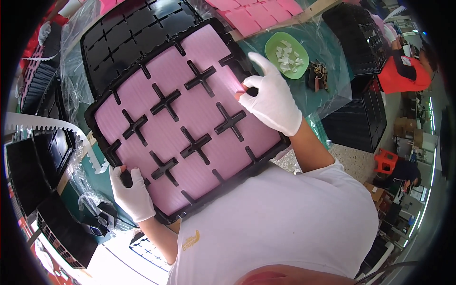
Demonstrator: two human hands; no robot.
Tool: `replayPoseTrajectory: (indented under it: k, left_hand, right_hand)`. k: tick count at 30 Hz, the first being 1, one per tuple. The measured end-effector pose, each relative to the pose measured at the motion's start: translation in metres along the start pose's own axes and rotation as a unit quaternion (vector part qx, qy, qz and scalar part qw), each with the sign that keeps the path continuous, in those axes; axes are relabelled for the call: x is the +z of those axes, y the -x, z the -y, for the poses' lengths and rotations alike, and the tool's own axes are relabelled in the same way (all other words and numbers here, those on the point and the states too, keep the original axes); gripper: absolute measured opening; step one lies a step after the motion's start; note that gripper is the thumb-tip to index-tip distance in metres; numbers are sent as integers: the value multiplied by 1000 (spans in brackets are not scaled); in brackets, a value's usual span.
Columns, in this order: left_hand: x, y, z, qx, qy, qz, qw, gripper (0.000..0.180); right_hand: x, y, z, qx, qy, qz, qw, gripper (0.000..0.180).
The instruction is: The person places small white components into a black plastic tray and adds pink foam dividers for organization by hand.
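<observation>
A black plastic tray (166, 102) with raised cross-shaped dividers is held tilted in front of me, its near edge close to my shirt. Pink foam (199, 118) fills its compartments. My left hand (132, 194), in a white glove with a bare thumb tip, grips the tray's left near corner. At the right side, my gloved right hand (273, 99) holds the rim, its bare fingertips touching the foam and one finger stretched along the edge. How its other fingers sit under the rim is hidden. Behind lies another black tray (128, 40) without visible foam.
A green bowl (270, 47) of small white pieces and a bunch of keys (318, 76) lie on the green tabletop at right. Pink foam pieces (256, 14) are at the back. Stacked black trays (358, 121) stand right. Beyond are a person in red (403, 73) and a red stool (385, 160).
</observation>
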State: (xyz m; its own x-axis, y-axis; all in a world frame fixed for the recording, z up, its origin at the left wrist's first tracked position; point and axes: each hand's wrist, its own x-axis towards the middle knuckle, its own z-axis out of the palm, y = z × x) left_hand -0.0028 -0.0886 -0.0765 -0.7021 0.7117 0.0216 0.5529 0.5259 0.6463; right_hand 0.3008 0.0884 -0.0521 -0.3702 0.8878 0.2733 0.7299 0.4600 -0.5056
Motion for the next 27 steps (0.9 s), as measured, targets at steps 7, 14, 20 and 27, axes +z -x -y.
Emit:
replayPoseTrajectory:
  k: [7,14,20,27]
  left_hand:
    - [-2,6,8,63,-44,-55,996,22]
    - [1,-1,0,142,-26,-51,988,35]
    - [-9,8,-9,169,-140,-115,969,34]
    - [-5,6,-21,109,-206,-104,967,35]
  right_hand:
    - [-12,-9,25,152,-229,112,955,45]
    - [-20,-19,26,258,-316,194,892,23]
    - [-13,-12,19,211,-312,143,915,18]
    - [-9,3,-3,116,-321,105,934,20]
